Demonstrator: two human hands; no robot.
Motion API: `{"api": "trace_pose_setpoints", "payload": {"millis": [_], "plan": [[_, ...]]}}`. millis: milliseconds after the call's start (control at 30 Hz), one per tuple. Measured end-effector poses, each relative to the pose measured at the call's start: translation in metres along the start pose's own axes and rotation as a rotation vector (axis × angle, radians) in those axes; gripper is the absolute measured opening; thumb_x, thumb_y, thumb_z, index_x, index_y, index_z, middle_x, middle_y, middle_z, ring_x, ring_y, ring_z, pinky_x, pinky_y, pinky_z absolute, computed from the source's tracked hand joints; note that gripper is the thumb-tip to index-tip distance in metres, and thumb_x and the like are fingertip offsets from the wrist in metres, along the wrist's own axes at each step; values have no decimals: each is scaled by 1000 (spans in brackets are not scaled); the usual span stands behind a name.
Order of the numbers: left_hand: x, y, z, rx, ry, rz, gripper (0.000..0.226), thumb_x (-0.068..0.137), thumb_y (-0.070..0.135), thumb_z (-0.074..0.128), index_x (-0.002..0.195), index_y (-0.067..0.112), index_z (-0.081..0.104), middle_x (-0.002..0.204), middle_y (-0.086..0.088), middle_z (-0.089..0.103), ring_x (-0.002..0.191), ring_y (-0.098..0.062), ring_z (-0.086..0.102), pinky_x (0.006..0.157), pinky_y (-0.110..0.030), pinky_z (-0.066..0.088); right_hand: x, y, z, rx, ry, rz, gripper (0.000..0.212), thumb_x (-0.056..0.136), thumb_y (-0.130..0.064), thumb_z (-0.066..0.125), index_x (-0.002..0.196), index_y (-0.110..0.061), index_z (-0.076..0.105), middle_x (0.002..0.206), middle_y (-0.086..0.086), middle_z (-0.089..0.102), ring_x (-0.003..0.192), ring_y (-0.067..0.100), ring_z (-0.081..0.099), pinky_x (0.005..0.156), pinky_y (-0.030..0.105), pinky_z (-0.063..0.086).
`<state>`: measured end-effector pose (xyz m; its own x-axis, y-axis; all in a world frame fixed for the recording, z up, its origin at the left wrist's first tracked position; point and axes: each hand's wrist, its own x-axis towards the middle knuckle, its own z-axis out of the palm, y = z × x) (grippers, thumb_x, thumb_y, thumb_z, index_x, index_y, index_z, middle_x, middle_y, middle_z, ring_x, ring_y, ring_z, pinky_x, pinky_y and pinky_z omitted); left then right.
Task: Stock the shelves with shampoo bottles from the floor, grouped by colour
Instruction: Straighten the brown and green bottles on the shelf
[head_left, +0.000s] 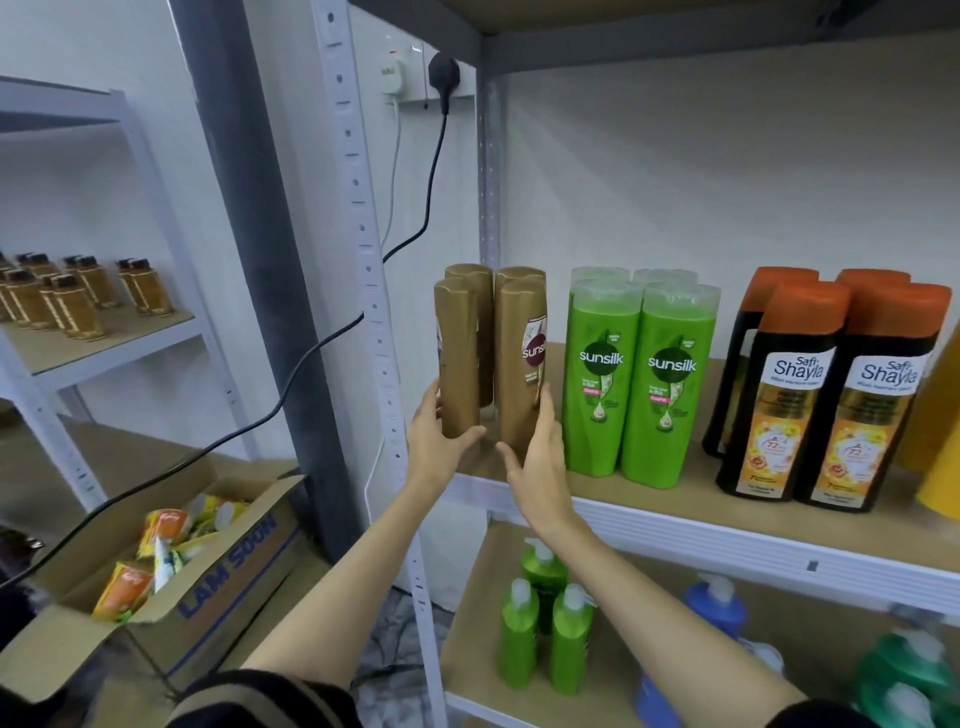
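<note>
Several brown Sunsilk bottles stand at the left end of the shelf (675, 506). My left hand (439, 441) grips the front left brown bottle (458, 353) near its base. My right hand (537, 457) grips the front right brown bottle (522, 358) low down. To the right stand several green Sunsilk bottles (636, 374), then several black Safi Shayla bottles with orange caps (826, 395). A yellow bottle (940, 447) is cut off at the right edge.
The lower shelf (472, 613) carries green pump bottles (545, 634), a blue pump bottle (717, 608) and a darker green one. An open cardboard box (208, 587) of packets sits lower left. A black cable (431, 192) hangs from a wall socket. Amber bottles (67, 296) fill a left rack.
</note>
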<state>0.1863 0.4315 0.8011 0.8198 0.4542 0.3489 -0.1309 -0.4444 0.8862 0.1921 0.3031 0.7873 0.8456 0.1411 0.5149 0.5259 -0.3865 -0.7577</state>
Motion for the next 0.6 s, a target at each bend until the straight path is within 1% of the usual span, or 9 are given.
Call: {"api": "trace_pose_setpoints", "payload": {"millis": [67,133,200,267,333,400,467,533,600], "plan": [[-2,-2,3,31,50,-1,82,75,23,75,141,22,26,133,-4,46,121,-21,47,101,-42,44,-1,0,-1,-10,-2,1,83,89,-13,59,148,-15,0,137,18,36,129,28,36,106,31,29],[-2,-1,2,58,32,24,88,75,21,74,143,27,18,135,-5,43,122,-23,46,101,-45,44,-1,1,-1,-19,-9,-14,87,88,-13,60,147,-20,-4,137,17,35,129,27,36,106,32,29],[-4,2,-3,52,-25,74,101,76,14,72,142,41,0,140,-6,38,124,-24,45,101,-46,43,-1,4,-2,-24,-16,-61,93,85,-10,59,144,-27,-11,142,19,30,134,29,31,111,38,28],[-5,4,-8,71,-62,142,107,76,12,68,132,57,-11,145,-3,32,126,-25,43,101,-49,43,3,7,-2,-16,-35,-107,97,83,-5,56,142,-33,-16,149,19,19,140,31,21,114,44,24],[-5,3,-11,66,-91,186,106,75,16,66,127,65,-11,149,1,27,128,-25,41,101,-51,43,6,7,-2,3,-69,-119,99,82,-1,53,143,-33,-18,154,14,11,143,27,13,116,45,20],[-5,3,-11,39,-108,193,102,73,22,64,129,66,-9,150,5,24,131,-24,38,100,-53,42,9,9,-2,6,-91,-124,98,83,1,52,144,-33,-17,155,10,12,144,23,12,117,44,18],[-5,1,-9,35,-87,199,101,73,22,66,131,65,-5,149,7,25,131,-24,38,99,-54,43,8,10,0,-29,-86,-126,99,85,-2,54,144,-38,-17,152,11,21,140,25,20,115,46,21],[-7,1,-6,65,-33,198,103,74,18,71,131,63,-3,144,1,32,127,-23,41,97,-52,46,7,10,3,-81,-59,-120,102,86,-7,58,141,-43,-19,143,14,32,130,29,33,111,46,28],[-8,2,-2,118,29,196,101,74,13,74,130,58,3,134,-7,39,120,-21,43,96,-44,47,6,7,5,-113,-29,-100,103,85,-9,62,140,-40,-20,134,16,39,120,30,39,107,46,32]]}}
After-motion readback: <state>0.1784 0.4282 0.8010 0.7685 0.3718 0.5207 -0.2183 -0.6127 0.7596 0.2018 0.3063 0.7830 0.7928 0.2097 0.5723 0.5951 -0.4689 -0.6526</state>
